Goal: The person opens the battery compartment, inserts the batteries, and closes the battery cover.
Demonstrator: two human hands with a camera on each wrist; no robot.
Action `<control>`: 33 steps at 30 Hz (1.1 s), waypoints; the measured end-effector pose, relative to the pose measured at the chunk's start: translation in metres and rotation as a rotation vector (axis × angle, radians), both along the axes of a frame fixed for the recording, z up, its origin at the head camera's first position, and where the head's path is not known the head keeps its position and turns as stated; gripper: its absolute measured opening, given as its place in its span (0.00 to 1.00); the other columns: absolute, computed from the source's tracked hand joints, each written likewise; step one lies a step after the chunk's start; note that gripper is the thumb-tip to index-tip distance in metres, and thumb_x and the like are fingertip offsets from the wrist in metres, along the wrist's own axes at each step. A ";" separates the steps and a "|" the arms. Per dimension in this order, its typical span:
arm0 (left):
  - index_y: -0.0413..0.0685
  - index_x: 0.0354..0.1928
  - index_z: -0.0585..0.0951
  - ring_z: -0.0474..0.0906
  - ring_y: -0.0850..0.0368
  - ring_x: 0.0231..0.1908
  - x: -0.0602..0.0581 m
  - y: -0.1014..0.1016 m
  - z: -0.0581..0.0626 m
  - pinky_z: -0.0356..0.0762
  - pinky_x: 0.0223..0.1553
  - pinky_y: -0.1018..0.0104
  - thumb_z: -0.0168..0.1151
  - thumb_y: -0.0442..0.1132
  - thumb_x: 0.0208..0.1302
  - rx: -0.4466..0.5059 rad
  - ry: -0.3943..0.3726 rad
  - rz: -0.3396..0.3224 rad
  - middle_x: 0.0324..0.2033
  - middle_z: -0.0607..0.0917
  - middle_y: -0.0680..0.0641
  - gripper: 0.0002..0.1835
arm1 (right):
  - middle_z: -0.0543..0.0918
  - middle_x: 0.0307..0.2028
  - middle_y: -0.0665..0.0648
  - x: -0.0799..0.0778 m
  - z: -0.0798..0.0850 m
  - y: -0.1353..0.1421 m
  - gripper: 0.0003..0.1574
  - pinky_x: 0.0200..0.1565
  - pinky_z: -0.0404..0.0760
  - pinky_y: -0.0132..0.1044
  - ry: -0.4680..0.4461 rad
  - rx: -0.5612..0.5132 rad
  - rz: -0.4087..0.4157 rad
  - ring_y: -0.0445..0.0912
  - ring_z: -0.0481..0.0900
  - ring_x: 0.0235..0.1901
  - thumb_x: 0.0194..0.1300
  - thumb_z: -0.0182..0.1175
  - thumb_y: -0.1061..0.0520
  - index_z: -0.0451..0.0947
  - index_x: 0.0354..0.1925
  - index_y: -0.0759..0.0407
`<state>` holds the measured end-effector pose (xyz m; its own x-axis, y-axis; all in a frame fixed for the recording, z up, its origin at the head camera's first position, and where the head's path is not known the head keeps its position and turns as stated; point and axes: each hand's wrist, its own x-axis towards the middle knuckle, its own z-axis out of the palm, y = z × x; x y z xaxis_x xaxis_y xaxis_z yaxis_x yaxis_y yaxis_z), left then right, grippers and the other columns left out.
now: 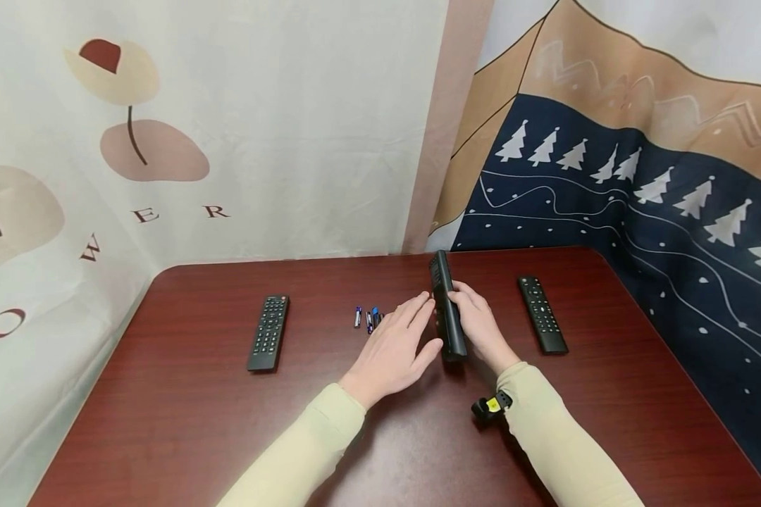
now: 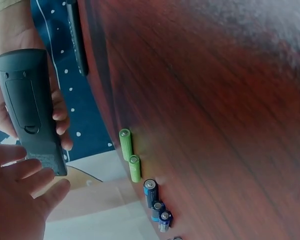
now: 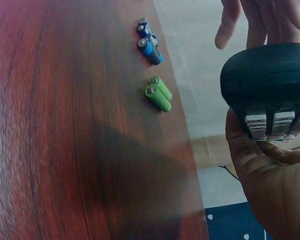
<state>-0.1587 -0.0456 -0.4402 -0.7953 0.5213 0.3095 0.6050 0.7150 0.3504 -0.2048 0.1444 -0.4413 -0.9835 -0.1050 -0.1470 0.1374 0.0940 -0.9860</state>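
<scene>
A black remote control [image 1: 447, 310] is gripped by my right hand [image 1: 478, 324], turned on its edge above the table. In the left wrist view its back, with the battery cover [image 2: 23, 102] in place, faces my left hand [image 2: 20, 200]. My left hand [image 1: 396, 348] is spread beside the remote with fairly straight fingers; in the left wrist view they overlap the remote's lower end, and contact is unclear. In the right wrist view, rows of buttons [image 3: 277, 125] face my right palm. Green batteries [image 3: 159, 95] lie on the table, hidden behind my left hand in the head view.
Several blue batteries [image 1: 369, 322] lie left of centre on the dark red wooden table [image 1: 184, 422]. A second remote [image 1: 268, 334] rests at the left, a third remote [image 1: 542, 315] at the right. Printed curtains [image 1: 292, 127] hang behind the table's far edge.
</scene>
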 end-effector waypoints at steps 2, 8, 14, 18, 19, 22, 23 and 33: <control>0.42 0.78 0.64 0.63 0.47 0.75 0.001 0.001 0.000 0.67 0.72 0.49 0.50 0.54 0.79 0.002 -0.004 -0.009 0.78 0.63 0.43 0.34 | 0.77 0.59 0.70 0.001 0.000 -0.001 0.31 0.42 0.83 0.38 -0.005 -0.015 0.004 0.49 0.82 0.42 0.80 0.41 0.52 0.64 0.76 0.59; 0.44 0.78 0.64 0.63 0.48 0.75 0.002 0.001 -0.001 0.67 0.72 0.50 0.50 0.55 0.79 0.001 0.015 -0.036 0.77 0.64 0.44 0.34 | 0.76 0.64 0.69 0.003 -0.001 -0.004 0.32 0.45 0.83 0.38 -0.027 -0.046 0.004 0.47 0.81 0.47 0.79 0.40 0.52 0.64 0.76 0.59; 0.42 0.77 0.65 0.63 0.48 0.75 0.002 0.001 -0.001 0.67 0.72 0.49 0.53 0.53 0.78 0.013 0.062 -0.078 0.77 0.65 0.42 0.34 | 0.74 0.68 0.67 0.006 -0.001 -0.009 0.34 0.48 0.84 0.36 -0.063 -0.142 -0.002 0.45 0.82 0.52 0.80 0.39 0.51 0.58 0.79 0.58; 0.42 0.76 0.66 0.63 0.48 0.75 0.003 0.001 -0.002 0.68 0.71 0.49 0.55 0.55 0.76 0.020 0.075 -0.085 0.76 0.65 0.42 0.36 | 0.74 0.69 0.66 0.008 -0.001 -0.012 0.35 0.48 0.84 0.35 -0.088 -0.182 -0.015 0.44 0.82 0.53 0.80 0.39 0.50 0.56 0.80 0.56; 0.42 0.77 0.66 0.63 0.49 0.75 0.003 0.000 -0.003 0.68 0.71 0.49 0.56 0.56 0.75 0.019 0.080 -0.084 0.76 0.65 0.42 0.36 | 0.74 0.69 0.66 0.008 -0.001 -0.013 0.35 0.48 0.85 0.36 -0.091 -0.187 -0.018 0.44 0.82 0.52 0.80 0.39 0.50 0.56 0.80 0.55; 0.42 0.77 0.66 0.63 0.49 0.75 0.003 0.000 -0.003 0.69 0.70 0.49 0.59 0.58 0.73 0.021 0.094 -0.084 0.76 0.64 0.41 0.40 | 0.74 0.69 0.67 0.010 -0.001 -0.014 0.35 0.47 0.85 0.37 -0.088 -0.208 -0.021 0.44 0.84 0.49 0.80 0.39 0.50 0.57 0.80 0.55; 0.42 0.77 0.66 0.64 0.48 0.74 0.004 0.001 -0.004 0.69 0.70 0.49 0.60 0.59 0.72 0.019 0.102 -0.084 0.76 0.64 0.41 0.41 | 0.75 0.68 0.67 0.010 0.000 -0.015 0.35 0.46 0.85 0.38 -0.085 -0.213 -0.024 0.44 0.84 0.48 0.80 0.39 0.50 0.58 0.79 0.54; 0.41 0.73 0.70 0.65 0.48 0.73 0.003 0.000 -0.007 0.68 0.70 0.51 0.73 0.58 0.60 -0.014 0.261 -0.076 0.73 0.68 0.42 0.45 | 0.80 0.63 0.56 0.016 0.002 -0.023 0.31 0.47 0.85 0.37 -0.033 -0.393 0.043 0.43 0.84 0.48 0.82 0.35 0.52 0.63 0.76 0.53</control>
<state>-0.1559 -0.0453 -0.4476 -0.6479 0.5818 0.4917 0.7256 0.6679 0.1658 -0.1884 0.1216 -0.4393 -0.9725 -0.2006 -0.1188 0.1736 -0.2832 -0.9432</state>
